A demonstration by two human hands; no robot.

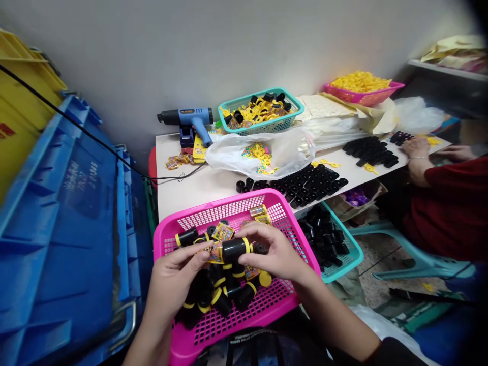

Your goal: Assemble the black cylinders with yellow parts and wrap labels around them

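Above the pink basket (301, 236), my right hand (276, 254) grips a black plastic tube (233, 250) with a yellow band at its right end. The tube lies roughly level. My left hand (175, 279) pinches a colourful printed label sleeve (215, 252) between thumb and fingers. The sleeve meets the tube's left end; how far it goes over the tube is hard to make out. Beneath both hands, the basket holds several black tubes with yellow ends (221, 302) and loose printed sleeves (223, 232).
On the table (173, 195) are a blue heat gun (190, 118), a teal basket of yellow parts (263, 122), a white plastic bag (229, 157) and rows of black tubes (308, 183). Blue crates (72, 203) stand left. A co-worker in a red sleeve (453, 188) sits right.
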